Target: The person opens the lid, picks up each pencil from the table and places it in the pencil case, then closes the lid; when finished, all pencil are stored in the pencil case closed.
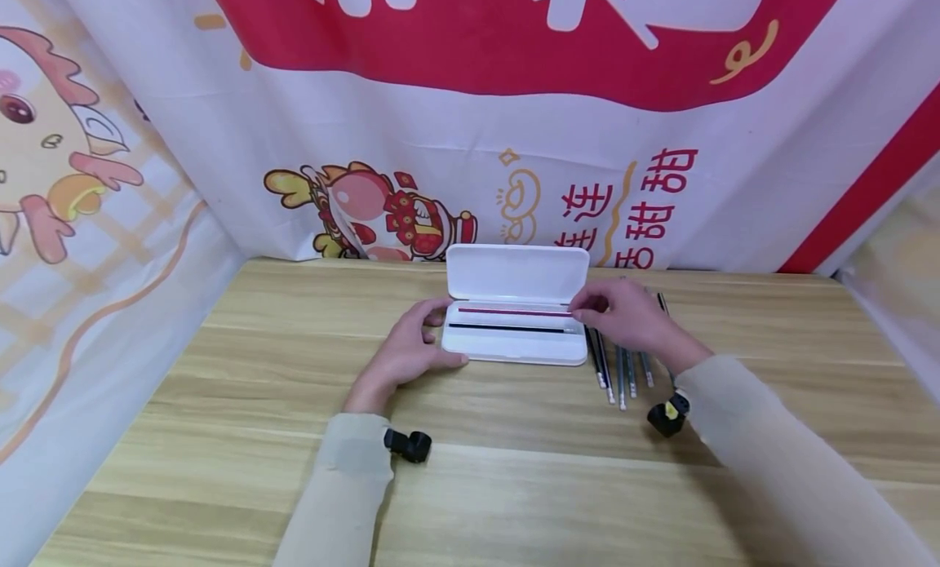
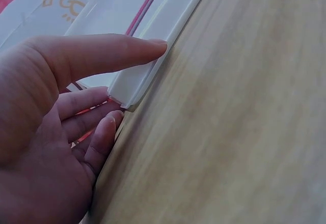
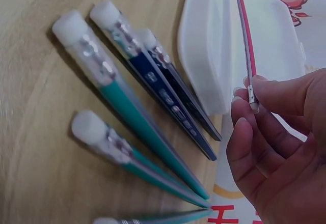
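An open white pencil case point(image 1: 514, 356) lies on the table with its lid point(image 1: 517, 273) raised at the back. Inside it, a black pencil point(image 1: 507, 329) lies lengthwise. My left hand point(image 1: 408, 345) holds the case by its left end, thumb on the front rim and fingers round the side. At the right end, my right hand point(image 1: 624, 314) pinches a red pencil point(image 3: 247, 40) between thumb and fingertips, close to its white eraser. The red pencil stretches along the back part of the case, behind the black one.
Several loose pencils, among them a green pencil point(image 3: 137, 118) and a dark blue pencil point(image 3: 165, 96), lie on the wooden table point(image 1: 514, 485) right of the case, partly under my right hand. A printed cloth point(image 1: 455, 159) hangs behind the table.
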`<state>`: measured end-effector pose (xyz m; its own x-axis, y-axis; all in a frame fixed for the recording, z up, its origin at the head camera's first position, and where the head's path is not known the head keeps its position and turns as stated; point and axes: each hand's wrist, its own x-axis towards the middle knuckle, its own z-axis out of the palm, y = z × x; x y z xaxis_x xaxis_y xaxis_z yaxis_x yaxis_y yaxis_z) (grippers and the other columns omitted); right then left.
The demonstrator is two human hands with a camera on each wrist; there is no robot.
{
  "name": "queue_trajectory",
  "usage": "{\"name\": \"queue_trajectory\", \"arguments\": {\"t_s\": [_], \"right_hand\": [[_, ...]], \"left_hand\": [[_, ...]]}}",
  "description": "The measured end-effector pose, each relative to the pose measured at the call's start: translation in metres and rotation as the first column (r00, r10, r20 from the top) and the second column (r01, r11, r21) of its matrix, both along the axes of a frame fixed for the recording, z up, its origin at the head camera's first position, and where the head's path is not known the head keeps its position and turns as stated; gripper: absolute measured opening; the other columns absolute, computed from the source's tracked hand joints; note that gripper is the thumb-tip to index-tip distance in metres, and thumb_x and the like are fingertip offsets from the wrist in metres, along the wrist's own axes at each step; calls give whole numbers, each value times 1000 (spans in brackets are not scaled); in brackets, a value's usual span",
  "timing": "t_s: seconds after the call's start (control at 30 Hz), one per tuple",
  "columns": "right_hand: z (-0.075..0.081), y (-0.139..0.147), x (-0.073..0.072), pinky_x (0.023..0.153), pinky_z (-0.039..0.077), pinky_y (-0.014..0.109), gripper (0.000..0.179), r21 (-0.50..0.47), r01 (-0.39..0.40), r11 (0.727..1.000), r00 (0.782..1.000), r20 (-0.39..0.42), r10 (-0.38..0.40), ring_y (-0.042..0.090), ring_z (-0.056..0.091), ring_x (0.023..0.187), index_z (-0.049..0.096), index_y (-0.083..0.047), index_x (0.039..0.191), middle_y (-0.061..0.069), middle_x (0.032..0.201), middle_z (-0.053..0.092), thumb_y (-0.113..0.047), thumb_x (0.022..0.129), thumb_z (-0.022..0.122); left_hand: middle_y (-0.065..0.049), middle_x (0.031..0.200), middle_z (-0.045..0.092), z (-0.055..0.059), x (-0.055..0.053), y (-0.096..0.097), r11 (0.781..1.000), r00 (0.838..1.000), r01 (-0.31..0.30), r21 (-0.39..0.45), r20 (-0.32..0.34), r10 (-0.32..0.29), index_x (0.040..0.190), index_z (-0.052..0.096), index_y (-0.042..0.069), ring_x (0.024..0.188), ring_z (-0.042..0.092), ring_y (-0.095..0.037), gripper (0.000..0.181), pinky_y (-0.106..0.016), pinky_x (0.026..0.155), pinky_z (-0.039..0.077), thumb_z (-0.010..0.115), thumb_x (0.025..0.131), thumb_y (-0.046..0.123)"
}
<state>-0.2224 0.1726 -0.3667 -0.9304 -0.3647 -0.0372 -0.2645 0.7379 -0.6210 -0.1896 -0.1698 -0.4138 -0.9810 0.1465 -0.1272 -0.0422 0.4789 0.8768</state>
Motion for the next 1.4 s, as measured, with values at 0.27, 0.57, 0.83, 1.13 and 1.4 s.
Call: {"name": "queue_trajectory", "arguments": {"t_s": [0.27,0.57,0.83,1.13,1.4], "right_hand": [[-8,-10,-2,88,54,40,12,20,-5,1000,1000,-9,5,22,65,96,79,-15,112,5,106,76,-15,105,69],[-10,-17,-4,91,56,44,12,6,13,1000,1000,24,-13,24,66,100,78,-15,112,6,109,76,-15,104,70],[-14,-17,-7,92,55,42,13,11,34,999,998,47,-34,25,64,100,81,-17,113,6,112,76,-16,105,70],[-17,-15,-8,91,55,42,15,5,31,1000,999,40,-31,25,64,99,83,-15,113,7,113,77,-15,104,72],[-18,-14,-9,91,54,44,15,10,28,1000,999,24,-28,25,65,100,83,-15,113,9,114,78,-13,102,73]], "left_hand": [[-10,143,62,4,0,3,999,1000,-19,-38,-8,19,156,52,17,122,55,-28,93,-42,105,47,96,74,12],[-10,143,60,5,2,5,999,999,-36,-41,10,36,156,53,17,121,54,-29,93,-43,105,46,96,74,11],[-9,144,60,5,1,6,998,999,-42,-43,13,42,157,52,18,123,54,-29,94,-46,108,47,96,74,11],[-8,144,60,6,2,6,999,999,-41,-31,14,42,157,52,19,123,54,-29,94,-46,109,46,96,74,11],[-9,144,61,5,2,7,999,999,-42,-32,11,42,157,52,18,123,54,-29,94,-45,108,46,96,74,11]]}}
